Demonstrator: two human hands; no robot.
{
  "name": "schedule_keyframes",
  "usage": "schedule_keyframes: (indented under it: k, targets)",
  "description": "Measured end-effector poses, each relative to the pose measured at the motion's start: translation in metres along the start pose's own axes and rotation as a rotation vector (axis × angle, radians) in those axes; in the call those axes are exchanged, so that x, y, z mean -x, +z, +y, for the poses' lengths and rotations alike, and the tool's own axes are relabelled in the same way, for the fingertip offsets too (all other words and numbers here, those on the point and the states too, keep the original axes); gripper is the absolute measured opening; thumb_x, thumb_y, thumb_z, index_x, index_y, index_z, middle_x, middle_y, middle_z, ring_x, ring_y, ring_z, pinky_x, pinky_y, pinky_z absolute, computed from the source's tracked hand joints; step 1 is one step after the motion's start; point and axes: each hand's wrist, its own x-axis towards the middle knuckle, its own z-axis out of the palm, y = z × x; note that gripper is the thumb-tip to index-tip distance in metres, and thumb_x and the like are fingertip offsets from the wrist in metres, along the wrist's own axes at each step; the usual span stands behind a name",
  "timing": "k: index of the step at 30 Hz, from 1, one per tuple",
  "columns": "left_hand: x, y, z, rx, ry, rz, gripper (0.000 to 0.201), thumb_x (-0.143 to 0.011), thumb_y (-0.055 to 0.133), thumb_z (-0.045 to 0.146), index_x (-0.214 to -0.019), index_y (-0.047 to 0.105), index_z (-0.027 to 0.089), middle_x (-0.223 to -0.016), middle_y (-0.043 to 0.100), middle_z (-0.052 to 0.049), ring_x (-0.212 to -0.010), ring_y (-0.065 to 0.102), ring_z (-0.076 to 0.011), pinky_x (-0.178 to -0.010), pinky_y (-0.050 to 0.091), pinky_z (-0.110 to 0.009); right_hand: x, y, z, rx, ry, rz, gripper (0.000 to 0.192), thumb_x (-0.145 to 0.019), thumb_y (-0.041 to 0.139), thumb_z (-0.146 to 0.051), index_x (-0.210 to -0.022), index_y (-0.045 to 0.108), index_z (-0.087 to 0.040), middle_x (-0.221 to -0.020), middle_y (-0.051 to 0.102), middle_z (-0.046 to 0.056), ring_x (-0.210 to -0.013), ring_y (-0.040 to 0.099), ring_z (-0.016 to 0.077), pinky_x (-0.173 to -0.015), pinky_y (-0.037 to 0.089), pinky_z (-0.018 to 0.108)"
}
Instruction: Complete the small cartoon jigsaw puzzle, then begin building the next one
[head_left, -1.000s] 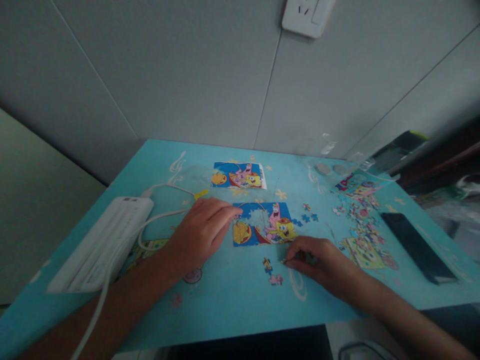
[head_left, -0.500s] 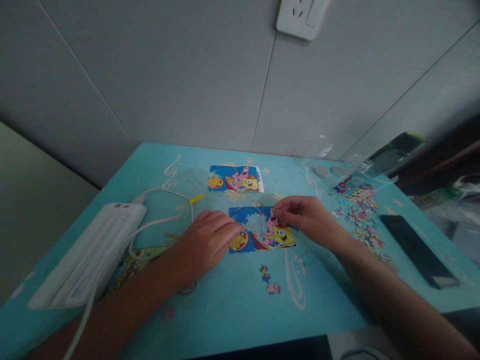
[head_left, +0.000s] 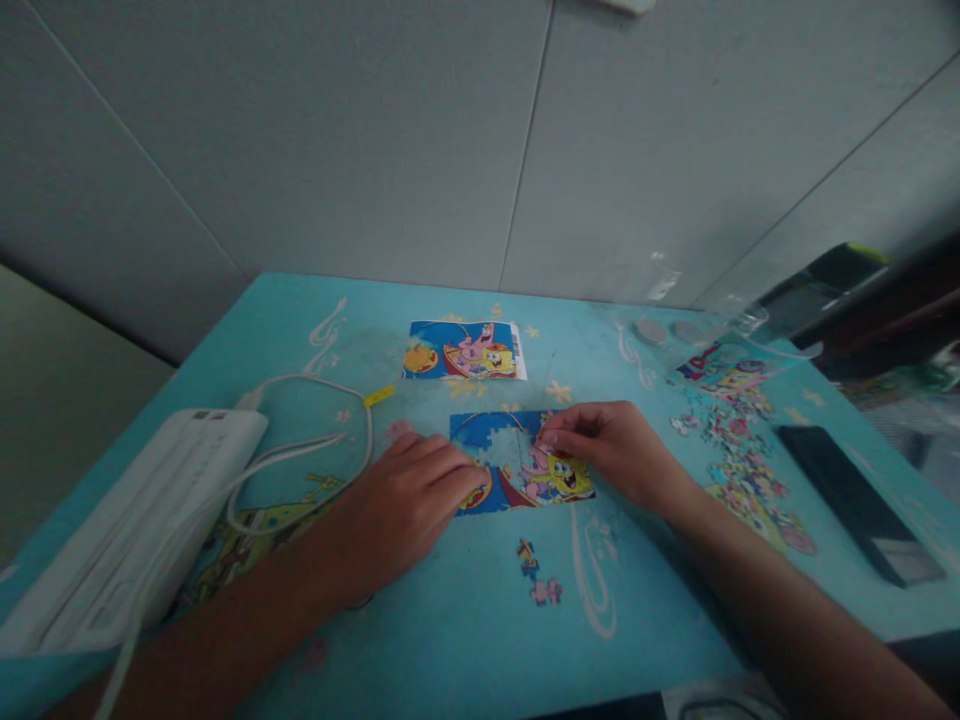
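A partly assembled jigsaw puzzle lies flat on the table, a cartoon picture with a gap in its middle. My left hand rests on its left edge, fingers bent close together and pressing there. At the upper right of the puzzle, my right hand is closed in a pinch on a small jigsaw piece, mostly covered by the fingertips. Below the puzzle are a few loose jigsaw pieces, some pink. Behind it lies a reference picture with the same cartoon scene.
Many loose pieces are heaped on the right, beside a black oblong object. A clear plastic container stands behind them. To the left are a white power bank and a white cable. A wall borders the table.
The view has tilted down slightly. My right fingertips have moved a little down and left over the puzzle's upper right part. My left hand stays at the left edge.
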Motion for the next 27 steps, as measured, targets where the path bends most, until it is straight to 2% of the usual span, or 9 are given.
schedule_keyframes:
  k: [7, 14, 19, 24, 27]
  targets:
    - [-0.002, 0.000, 0.001, 0.003, -0.015, -0.006, 0.020, -0.102, 0.045, 0.018, -0.110, 0.063, 0.021, -0.099, 0.066, -0.003, -0.092, 0.057, -0.0209, -0.098, 0.034, -0.045, 0.005, 0.017, 0.005, 0.163, -0.093, -0.002, 0.021, -0.088, 0.067, -0.039, -0.089, 0.078, -0.021, -0.078, 0.074, 0.002, -0.065, 0.062, 0.0160, -0.063, 0.050, 0.030]
    - [-0.002, -0.001, 0.001, 0.018, -0.008, -0.010, 0.022, -0.102, 0.044, 0.018, -0.110, 0.064, 0.020, -0.098, 0.066, -0.003, -0.091, 0.056, -0.0212, -0.096, 0.033, -0.046, 0.004, 0.021, 0.004, 0.268, -0.151, 0.001, 0.015, -0.090, 0.066, -0.032, -0.089, 0.077, -0.021, -0.077, 0.073, 0.000, -0.065, 0.061, 0.0145, -0.061, 0.045, 0.028]
    - [-0.001, -0.002, 0.001, 0.016, -0.029, -0.050, 0.022, -0.103, 0.044, 0.019, -0.111, 0.064, 0.021, -0.100, 0.066, -0.003, -0.093, 0.056, -0.0209, -0.098, 0.032, -0.046, 0.005, 0.018, -0.001, 0.345, -0.225, 0.013, 0.013, -0.090, 0.067, -0.030, -0.085, 0.076, -0.022, -0.080, 0.073, 0.000, -0.069, 0.062, 0.0143, -0.065, 0.045, 0.028]
    - [-0.001, -0.002, 0.001, 0.017, -0.026, -0.054, 0.022, -0.102, 0.044, 0.019, -0.113, 0.064, 0.021, -0.101, 0.066, -0.003, -0.094, 0.056, -0.0205, -0.098, 0.032, -0.045, 0.007, 0.007, 0.002, 0.384, -0.264, 0.090, 0.010, -0.092, 0.066, -0.028, -0.090, 0.074, -0.023, -0.088, 0.073, 0.001, -0.077, 0.064, 0.0162, -0.071, 0.047, 0.030]
    - [-0.001, -0.003, 0.001, 0.015, -0.023, -0.045, 0.022, -0.103, 0.043, 0.019, -0.112, 0.064, 0.021, -0.100, 0.066, -0.003, -0.093, 0.056, -0.0207, -0.099, 0.031, -0.046, 0.009, 0.004, 0.003, 0.364, -0.307, 0.070, 0.010, -0.091, 0.067, -0.029, -0.094, 0.074, -0.023, -0.090, 0.072, 0.003, -0.080, 0.063, 0.0167, -0.073, 0.047, 0.030]
